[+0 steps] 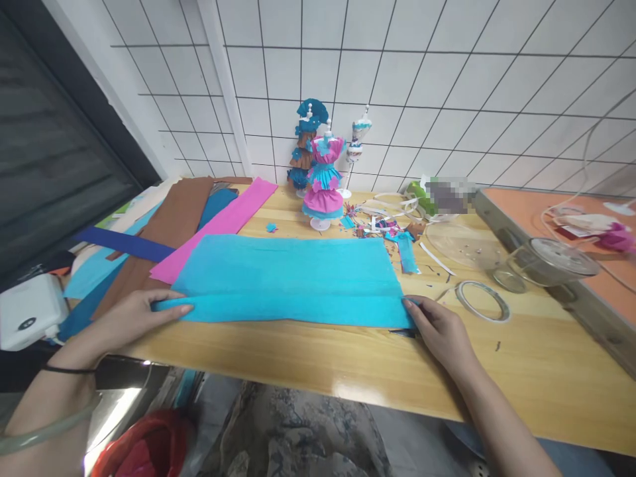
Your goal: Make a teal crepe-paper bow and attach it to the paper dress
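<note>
Along the near edge of the table (298, 354), the left hand (130, 319) has its grip closed on the left end of a blue sheet (293, 275), thumb on top and fingers at its far side. The right hand (442, 334) pinches the near right corner, thumb and fingertips together on it. The sheet lies flat between them, a crease running along its near part.

Both forearms reach forward from the lower corners, hands low and well apart; a black band (69, 370) circles the left wrist. Beyond the sheet stands a pink-and-blue dress figure (324, 175), before a white tiled wall (422, 73). A pink strip (223, 225) and a brown sheet (173, 225) lie to the left, a tape roll (503, 311) near the right hand. Below the table sits a red container (171, 430).
</note>
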`<state>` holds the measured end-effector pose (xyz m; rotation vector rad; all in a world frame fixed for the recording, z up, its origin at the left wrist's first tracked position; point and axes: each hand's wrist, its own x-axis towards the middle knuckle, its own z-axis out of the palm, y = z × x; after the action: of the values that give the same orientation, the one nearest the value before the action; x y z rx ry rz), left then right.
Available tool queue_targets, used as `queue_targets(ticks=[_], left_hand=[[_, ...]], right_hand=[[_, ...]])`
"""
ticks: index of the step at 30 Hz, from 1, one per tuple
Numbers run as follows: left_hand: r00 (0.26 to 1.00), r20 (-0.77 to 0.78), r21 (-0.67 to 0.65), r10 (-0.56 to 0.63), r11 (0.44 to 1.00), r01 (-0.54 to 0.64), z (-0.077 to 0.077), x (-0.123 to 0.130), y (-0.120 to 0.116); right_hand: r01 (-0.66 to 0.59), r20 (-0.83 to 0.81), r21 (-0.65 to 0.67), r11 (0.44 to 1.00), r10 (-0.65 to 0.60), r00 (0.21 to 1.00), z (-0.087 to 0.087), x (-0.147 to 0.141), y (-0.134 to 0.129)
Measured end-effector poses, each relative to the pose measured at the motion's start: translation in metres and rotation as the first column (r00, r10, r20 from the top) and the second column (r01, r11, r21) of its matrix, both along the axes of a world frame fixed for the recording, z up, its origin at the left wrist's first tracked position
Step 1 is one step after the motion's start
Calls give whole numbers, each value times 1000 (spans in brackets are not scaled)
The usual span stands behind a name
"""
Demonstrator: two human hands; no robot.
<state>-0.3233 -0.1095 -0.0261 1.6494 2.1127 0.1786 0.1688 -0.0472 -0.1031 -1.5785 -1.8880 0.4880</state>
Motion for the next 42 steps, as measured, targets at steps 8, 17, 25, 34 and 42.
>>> queue_targets(ticks=[8, 17, 25, 34, 42], left_hand=[[888, -431, 29, -158, 982, 188, 1, 26, 11], [837, -116, 182, -535, 816, 548, -19, 137, 48], [795, 39, 126, -605, 792, 597, -22, 159, 58], [829, 129, 83, -544, 839, 537, -14, 155, 58], [817, 63, 92, -573, 819, 567, -15, 148, 58]], right_hand=[[-29, 39, 30, 999, 28, 999, 1, -2, -3], [-37, 19, 35, 999, 36, 999, 3, -5, -4], [-26, -1, 13, 1000, 26, 1000, 4, -5, -5], [6, 6, 26, 1000, -6, 1000, 6, -5, -5], [23, 27, 36, 999, -24, 999, 5, -4, -5]])
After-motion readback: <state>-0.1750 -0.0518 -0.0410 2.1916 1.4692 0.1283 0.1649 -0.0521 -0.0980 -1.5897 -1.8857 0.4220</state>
